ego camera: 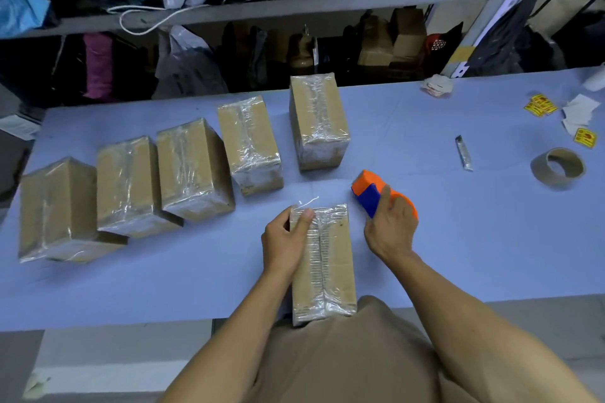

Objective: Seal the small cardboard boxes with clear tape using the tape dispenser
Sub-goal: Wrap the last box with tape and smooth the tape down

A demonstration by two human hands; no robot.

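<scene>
A small cardboard box lies lengthwise at the table's near edge, with clear tape along its top seam and over both ends. My left hand grips its far left corner, thumb pressed on the taped top. My right hand holds the orange and blue tape dispenser just right of the box's far end, on or close above the table. A loose strand of tape curls up at the far edge of the box. Several taped boxes stand in a row across the left and middle of the table.
The blue-covered table carries a brown tape roll, a utility knife, yellow stickers and paper scraps at the right. Cluttered metal shelves with bags and boxes stand behind the table.
</scene>
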